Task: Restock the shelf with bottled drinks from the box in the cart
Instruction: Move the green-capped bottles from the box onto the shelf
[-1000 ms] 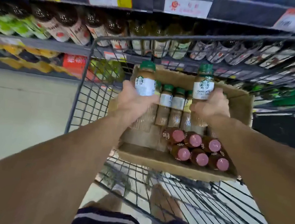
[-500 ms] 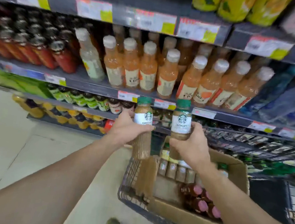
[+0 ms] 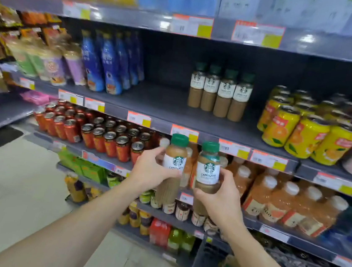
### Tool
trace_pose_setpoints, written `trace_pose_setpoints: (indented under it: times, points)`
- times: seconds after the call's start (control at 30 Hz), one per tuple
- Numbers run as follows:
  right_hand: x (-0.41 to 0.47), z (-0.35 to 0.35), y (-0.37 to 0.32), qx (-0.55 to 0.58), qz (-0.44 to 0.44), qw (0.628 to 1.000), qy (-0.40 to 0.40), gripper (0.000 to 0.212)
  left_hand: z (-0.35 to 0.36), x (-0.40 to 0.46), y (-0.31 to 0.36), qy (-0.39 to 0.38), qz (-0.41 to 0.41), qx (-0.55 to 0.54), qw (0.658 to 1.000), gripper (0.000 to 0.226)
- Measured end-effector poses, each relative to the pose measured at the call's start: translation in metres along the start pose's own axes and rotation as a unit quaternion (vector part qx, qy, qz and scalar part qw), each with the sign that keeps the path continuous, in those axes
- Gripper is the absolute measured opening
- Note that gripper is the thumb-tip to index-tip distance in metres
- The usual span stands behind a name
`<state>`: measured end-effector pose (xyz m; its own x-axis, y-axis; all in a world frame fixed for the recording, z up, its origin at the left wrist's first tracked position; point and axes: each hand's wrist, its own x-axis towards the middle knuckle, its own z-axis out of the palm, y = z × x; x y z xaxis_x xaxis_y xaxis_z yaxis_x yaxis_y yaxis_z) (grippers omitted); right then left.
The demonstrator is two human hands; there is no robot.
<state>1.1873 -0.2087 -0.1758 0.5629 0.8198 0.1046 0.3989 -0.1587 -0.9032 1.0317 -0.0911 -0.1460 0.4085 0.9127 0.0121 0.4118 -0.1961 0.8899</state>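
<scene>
Two caffe latte bottles, green-capped with white labels over tan coffee, stand upright side by side in front of the shelves: the left bottle [image 3: 172,170] and the right bottle [image 3: 207,176] (its label faces the camera). Four matching bottles [image 3: 220,92] stand in a row on the dark shelf [image 3: 156,102] above them.

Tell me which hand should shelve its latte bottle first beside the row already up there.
Probably the right hand: it sits almost straight below the latte row, while the left hand is further left, under the bare shelf. Both grip a bottle upright.
</scene>
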Motion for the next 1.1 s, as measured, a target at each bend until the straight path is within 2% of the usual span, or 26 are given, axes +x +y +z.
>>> trace_pose_setpoints:
  times: [0.17,0.33,0.5,0.8,0.93,1.1]
  points:
    - [0.034,0.005,-0.041,0.014,-0.051,0.998,0.028,0.065,-0.024,0.030,0.040,0.009,0.055,-0.032,0.998,0.041]
    - [0.088,0.012,-0.070,0.026,-0.090,0.993,0.076,0.069,-0.042,0.077,0.075,0.021,0.102,-0.044,0.994,0.062]
    - [0.150,0.025,-0.083,0.021,-0.083,0.990,0.113,0.074,-0.056,0.138,0.094,0.004,0.132,-0.009,0.991,0.063]
    - [0.228,0.047,-0.081,0.030,-0.059,0.984,0.164,0.067,-0.043,0.236,0.084,-0.019,0.141,0.005,0.990,0.070]
    - [0.235,0.053,-0.076,0.042,-0.063,0.982,0.172,0.061,-0.036,0.256,0.073,-0.041,0.144,-0.010,0.989,0.061]
    - [0.239,0.056,-0.066,0.033,-0.057,0.982,0.178,0.058,-0.032,0.262,0.064,-0.066,0.152,-0.023,0.986,0.064]
